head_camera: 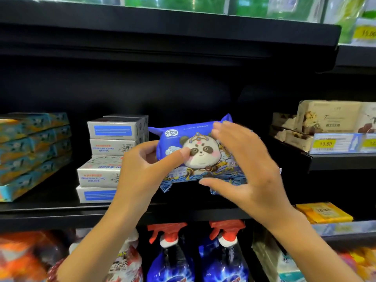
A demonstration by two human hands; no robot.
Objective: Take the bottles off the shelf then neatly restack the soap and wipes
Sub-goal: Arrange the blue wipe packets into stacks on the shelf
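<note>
A blue wipes pack with a panda picture is held upright above the black shelf, facing me. My left hand pinches its left end, thumb on the front. My right hand grips its right side, fingers over the top and thumb under the bottom edge. More blue wrapping shows beneath the right hand. Several grey soap boxes are stacked unevenly to the left of the pack. Two blue spray bottles with red triggers stand on the shelf below.
Teal and orange boxes are stacked at the far left of the same shelf. Beige packs and yellow price tags sit on the right-hand unit, a yellow pack below them. Green packs line the top shelf.
</note>
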